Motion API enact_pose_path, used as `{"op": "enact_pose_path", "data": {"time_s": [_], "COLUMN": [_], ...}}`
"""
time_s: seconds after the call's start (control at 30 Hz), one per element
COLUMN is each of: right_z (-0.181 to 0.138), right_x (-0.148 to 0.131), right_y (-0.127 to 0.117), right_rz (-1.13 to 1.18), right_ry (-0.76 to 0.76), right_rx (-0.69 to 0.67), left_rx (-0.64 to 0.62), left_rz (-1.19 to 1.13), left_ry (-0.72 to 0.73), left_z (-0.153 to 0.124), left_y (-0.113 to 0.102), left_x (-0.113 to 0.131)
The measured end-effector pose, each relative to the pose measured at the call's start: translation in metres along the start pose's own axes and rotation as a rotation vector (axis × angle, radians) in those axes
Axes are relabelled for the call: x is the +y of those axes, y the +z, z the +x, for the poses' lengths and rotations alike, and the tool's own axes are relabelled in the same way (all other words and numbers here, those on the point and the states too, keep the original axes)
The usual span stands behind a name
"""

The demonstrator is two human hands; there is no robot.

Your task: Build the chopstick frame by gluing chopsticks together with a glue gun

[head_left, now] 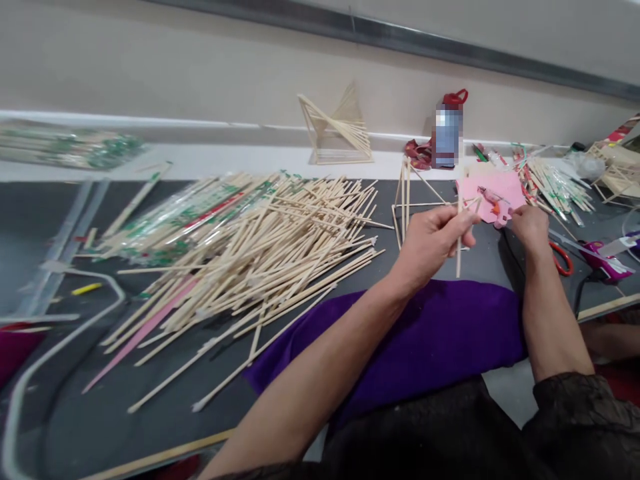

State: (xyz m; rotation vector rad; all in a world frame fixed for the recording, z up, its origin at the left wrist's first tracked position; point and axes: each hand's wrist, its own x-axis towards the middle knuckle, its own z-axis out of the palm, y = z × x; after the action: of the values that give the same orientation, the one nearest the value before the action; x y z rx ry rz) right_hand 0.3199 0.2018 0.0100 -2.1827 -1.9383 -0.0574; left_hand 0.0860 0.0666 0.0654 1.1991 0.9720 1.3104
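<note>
My left hand (440, 237) is closed on a thin wooden stick (459, 261), which it holds nearly upright between thumb and fingers. Just behind that hand stands a frame of joined sticks (403, 193), partly hidden by it. My right hand (530, 225) is closed at the lower right edge of a pink sheet of paper (515, 189); what its fingertips hold, if anything, is hidden. Small orange and clear bits (494, 205) lie on the paper. Left of my hands spreads a large pile of loose wooden sticks (280, 247).
Against the wall are a twisted stick model (340, 130) and a bottle (447, 140). To the right lie red scissors (565, 260), a magenta glue gun (607, 261) and wrapped sticks (563, 187). Purple cloth (430, 327) drapes the near side. A pale bent cable (30, 380) runs at left.
</note>
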Motion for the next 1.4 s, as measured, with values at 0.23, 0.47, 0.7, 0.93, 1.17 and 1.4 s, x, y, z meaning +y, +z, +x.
{"op": "enact_pose_path", "data": {"time_s": [0.23,0.47,0.7,0.93,1.17,1.4], "right_z": [-0.022,-0.024,-0.024,-0.024,-0.022,-0.014], "right_x": [-0.004,-0.008,-0.009,-0.011,-0.014,-0.017], "right_y": [0.009,0.011,0.019,0.020,0.020,0.017], "right_rz": [-0.073,-0.131,-0.145,-0.164,-0.180,-0.136], "right_ry": [0.036,0.003,0.004,0.000,-0.007,0.104], "right_rx": [-0.017,-0.018,0.031,0.048,0.041,0.012], "left_rx": [0.111,0.083,0.091,0.087,0.072,0.055], "left_rz": [0.237,0.272,0.277,0.291,0.291,0.317], "left_ry": [0.006,0.049,0.103,0.101,0.118,0.122], "left_z": [-0.019,-0.025,-0.023,-0.023,-0.023,-0.023], "left_y": [-0.016,-0.013,-0.013,-0.013,-0.013,-0.013], "left_x": [-0.046,-0.045,-0.049,-0.050,-0.051,-0.054]}}
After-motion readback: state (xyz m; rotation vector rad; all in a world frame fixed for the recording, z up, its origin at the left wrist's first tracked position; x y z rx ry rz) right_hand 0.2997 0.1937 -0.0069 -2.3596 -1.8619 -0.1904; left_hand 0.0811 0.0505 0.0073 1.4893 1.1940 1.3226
